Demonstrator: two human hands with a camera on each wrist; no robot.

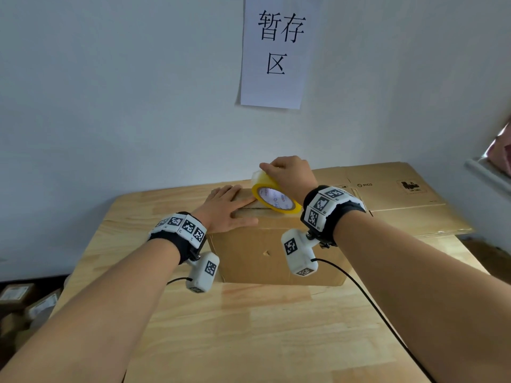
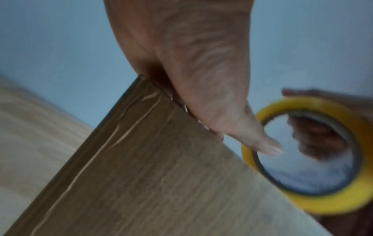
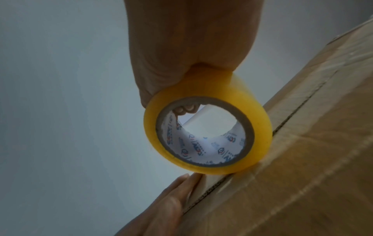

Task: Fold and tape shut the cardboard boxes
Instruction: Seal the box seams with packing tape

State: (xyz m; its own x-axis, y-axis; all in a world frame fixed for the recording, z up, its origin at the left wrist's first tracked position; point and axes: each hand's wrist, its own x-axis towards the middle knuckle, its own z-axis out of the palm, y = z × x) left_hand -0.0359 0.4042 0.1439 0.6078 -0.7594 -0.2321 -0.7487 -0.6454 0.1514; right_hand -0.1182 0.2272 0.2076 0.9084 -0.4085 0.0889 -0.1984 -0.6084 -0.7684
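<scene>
Box top crowded, near tabletop lying open

The cardboard box [image 1: 276, 252] is sitting mid-table, and its top is being taken up by the left hand [image 1: 229, 207] lying flat on the flaps and the right hand [image 1: 290, 175] gripping the yellow tape roll [image 1: 273, 199] over the seam. The wall [image 1: 124, 106] is closing off the far side just behind. Flattened cardboard [image 1: 392, 197] is covering the table's right rear. The wooden table [image 1: 262, 327] in front of the box is lying bare, crossed only by a black cable [image 1: 373, 308].
</scene>
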